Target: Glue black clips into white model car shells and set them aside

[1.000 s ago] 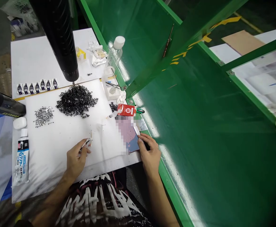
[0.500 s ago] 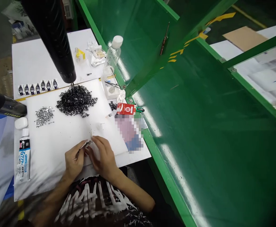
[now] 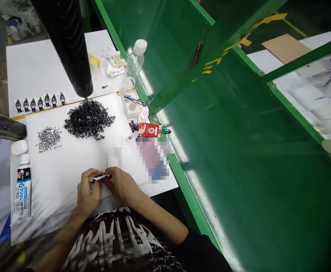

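Just above the board's near edge, my left hand (image 3: 87, 194) is closed on a small, flat white-and-dark part (image 3: 99, 177), pinched between thumb and fingers. It is held nearly level, seen almost edge-on. My right hand (image 3: 122, 185) is closed at the part's right end, fingertips bent against it. From those fingertips a thin, pale yellowish stick (image 3: 107, 161) points up; its lower end is hidden. Beyond the hands lie a heap of small black clips (image 3: 88, 119) and a smaller pile of silvery metal pins (image 3: 48, 139).
Two dark screwdriver bodies (image 3: 66, 45) reach in from above and the left. A glue tube (image 3: 23, 190) and white case (image 3: 19, 147) lie left. Several white-and-dark parts (image 3: 40, 102) form a row behind. Rightward are a bottle (image 3: 134, 62), red packet (image 3: 150, 130) and green frame (image 3: 182, 177).
The part has turned flatter between my hands and shows more of its white edge. My right fingers have shifted slightly down, and the view has moved a little.
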Demonstrator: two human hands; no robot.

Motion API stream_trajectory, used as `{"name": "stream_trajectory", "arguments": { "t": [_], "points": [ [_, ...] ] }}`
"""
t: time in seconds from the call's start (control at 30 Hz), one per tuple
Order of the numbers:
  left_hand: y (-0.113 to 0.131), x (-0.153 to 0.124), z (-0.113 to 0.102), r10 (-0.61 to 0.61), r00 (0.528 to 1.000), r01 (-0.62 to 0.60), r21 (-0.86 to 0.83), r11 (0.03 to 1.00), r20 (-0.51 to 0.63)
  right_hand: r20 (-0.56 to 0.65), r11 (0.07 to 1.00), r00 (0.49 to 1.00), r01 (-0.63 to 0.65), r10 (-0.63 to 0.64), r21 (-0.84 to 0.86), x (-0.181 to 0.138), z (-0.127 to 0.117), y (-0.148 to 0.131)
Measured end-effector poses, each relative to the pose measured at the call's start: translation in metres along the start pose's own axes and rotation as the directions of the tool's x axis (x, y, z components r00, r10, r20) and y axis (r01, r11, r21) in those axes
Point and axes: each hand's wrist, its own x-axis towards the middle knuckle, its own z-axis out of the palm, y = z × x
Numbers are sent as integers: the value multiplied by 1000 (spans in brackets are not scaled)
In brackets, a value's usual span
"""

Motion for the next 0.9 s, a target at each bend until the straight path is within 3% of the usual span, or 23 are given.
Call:
{"name": "stream_trajectory", "arguments": {
  "t": [0.33,0.5,0.67,0.9],
  "points": [
    [5,4,-4,272,961,-276,89,957,59,49,989,993,116,-112,-95,7,1,5],
    [3,4,-6,333,942,-337,107,936,54,40,991,994,105,-102,-83,5,3,-5],
    [6,4,-6,290,956,-292,65,954,49,-27,981,989,143,-147,-130,7,-4,-14],
    [26,6,-7,29,999,-34,-145,989,-36,-140,960,964,198,-227,-197,9,-9,-16]
  ]
}}
